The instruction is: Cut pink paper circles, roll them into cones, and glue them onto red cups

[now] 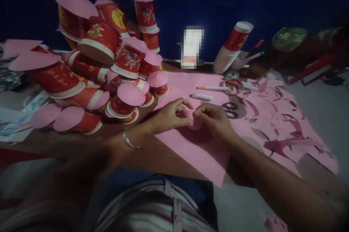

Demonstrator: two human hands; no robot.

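Note:
Between both hands is a small curved piece of pink paper (195, 122). My left hand (174, 114) pinches its left side, thumb and fingers curled round it. The fingertips of my right hand (214, 117) grip the paper's right edge. Below them lies a large pink paper sheet (191, 152) that overhangs the table's front edge. Just beyond my fingers lies a glue stick (202, 97). A pair of scissors (230, 110) rests by my right hand, its blades partly hidden behind that hand.
Stacked red paper cups with pink cone tops (128, 61) crowd the left side. A cup stack (231, 48) stands at the back, near a tape roll (233, 86) and a pencil (212, 88). Pink paper scraps (283, 116) cover the right side. A lit, blurred-out screen (192, 47) stands behind.

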